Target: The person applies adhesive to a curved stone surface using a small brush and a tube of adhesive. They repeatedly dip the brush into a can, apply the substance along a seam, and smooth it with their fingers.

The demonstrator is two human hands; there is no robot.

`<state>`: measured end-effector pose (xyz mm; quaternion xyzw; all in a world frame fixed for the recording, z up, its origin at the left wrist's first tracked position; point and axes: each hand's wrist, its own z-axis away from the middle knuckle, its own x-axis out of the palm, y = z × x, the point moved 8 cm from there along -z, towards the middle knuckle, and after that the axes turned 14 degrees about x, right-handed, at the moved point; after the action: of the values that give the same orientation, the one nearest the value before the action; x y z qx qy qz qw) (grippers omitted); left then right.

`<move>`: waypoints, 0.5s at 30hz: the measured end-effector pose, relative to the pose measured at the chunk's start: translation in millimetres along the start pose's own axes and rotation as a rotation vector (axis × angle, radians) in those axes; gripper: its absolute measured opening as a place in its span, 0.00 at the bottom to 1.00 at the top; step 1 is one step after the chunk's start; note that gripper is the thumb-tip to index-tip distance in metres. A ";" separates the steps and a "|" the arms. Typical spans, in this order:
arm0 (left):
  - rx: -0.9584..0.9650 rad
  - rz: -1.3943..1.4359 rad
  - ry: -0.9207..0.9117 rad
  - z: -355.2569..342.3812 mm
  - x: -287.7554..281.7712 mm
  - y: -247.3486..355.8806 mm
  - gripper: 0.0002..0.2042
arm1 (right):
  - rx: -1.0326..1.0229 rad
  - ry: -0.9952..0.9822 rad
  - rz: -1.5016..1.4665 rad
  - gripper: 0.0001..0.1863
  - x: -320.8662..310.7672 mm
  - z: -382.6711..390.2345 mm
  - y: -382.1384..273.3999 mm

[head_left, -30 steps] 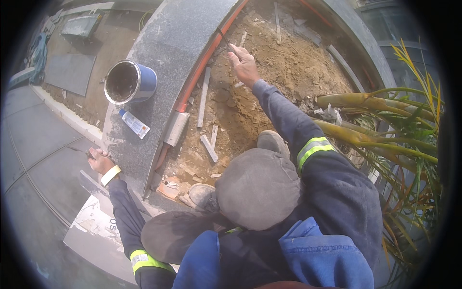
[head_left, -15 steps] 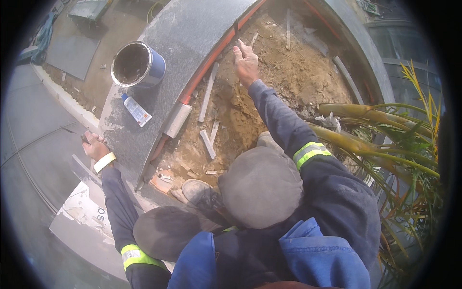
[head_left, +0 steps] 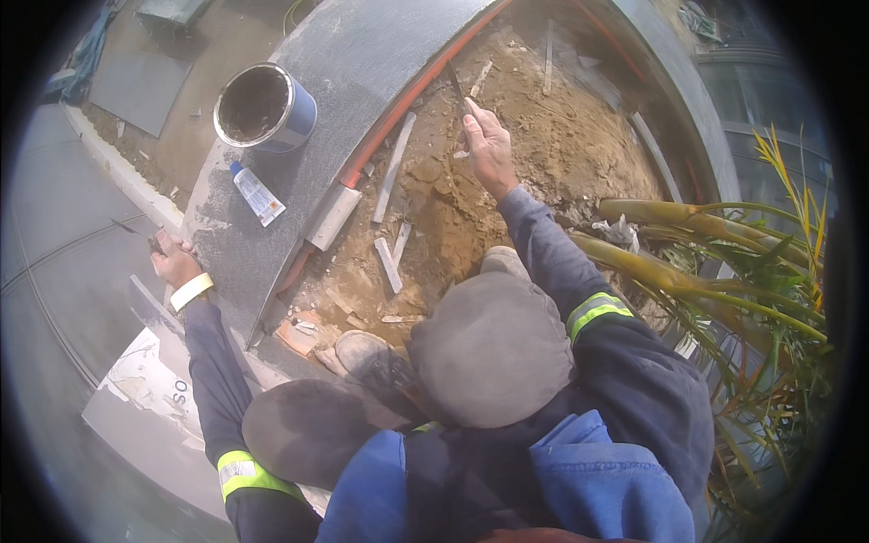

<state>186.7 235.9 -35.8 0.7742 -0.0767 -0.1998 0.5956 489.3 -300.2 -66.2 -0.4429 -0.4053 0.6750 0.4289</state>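
Note:
My right hand (head_left: 489,149) is closed around a narrow dark blade-like tool (head_left: 456,81), held over the soil next to the orange inner edge of the grey stone ledge (head_left: 362,68). The tool's exact kind is too small to make out. At the ledge's outer left side, my left hand (head_left: 175,261) is closed, with a thin dark pointed piece (head_left: 123,225) sticking out beyond the fingers. On the ledge top stand an open blue-and-white can (head_left: 299,116) with dark contents and, just nearer to me, a white tube with a blue cap (head_left: 257,194) lying flat.
Brown soil (head_left: 534,127) with several pale strips (head_left: 395,167) lies inside the curved ledge. Palm stems (head_left: 688,271) and leaves crowd the right. A torn board (head_left: 154,398) lies at lower left, a grey sheet (head_left: 140,90) at far left. My knees are bent above the soil's near edge.
My right hand has moved right and nearer to me, and its tool now slants away from the ledge's edge. My left hand has shifted only slightly.

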 end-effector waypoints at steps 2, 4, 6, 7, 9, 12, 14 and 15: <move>0.001 0.019 0.001 -2.6 -2.9 -4.8 0.15 | -0.031 -0.002 0.012 0.23 -0.9 -3.9 -13.1; -0.004 0.045 0.004 -2.8 -3.8 -5.9 0.15 | 0.015 -0.032 -0.041 0.24 5.8 -4.8 -20.1; -0.020 0.037 0.011 0.2 -0.5 -5.8 0.15 | -0.052 0.027 -0.036 0.25 15.1 -10.8 -16.5; -0.028 0.031 0.015 1.6 0.4 -4.1 0.15 | -0.083 0.056 -0.036 0.25 21.9 -14.5 -12.0; 0.007 0.011 -0.008 0.5 1.3 -2.0 0.14 | -0.096 0.106 -0.030 0.26 34.4 -22.9 0.3; 0.028 0.001 -0.019 -0.7 0.6 -1.4 0.14 | -0.124 0.144 -0.015 0.26 58.7 -21.0 6.1; 0.032 -0.003 -0.020 -1.4 -2.5 -2.4 0.14 | -0.120 0.145 -0.017 0.26 75.3 -14.0 9.8; 0.035 -0.008 -0.020 -1.3 -4.0 -2.5 0.14 | -0.104 0.139 -0.025 0.27 82.6 -5.9 14.0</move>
<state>183.3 239.2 -37.0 0.7827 -0.0831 -0.2085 0.5805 472.1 -226.0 -101.5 -0.5053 -0.4147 0.6153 0.4407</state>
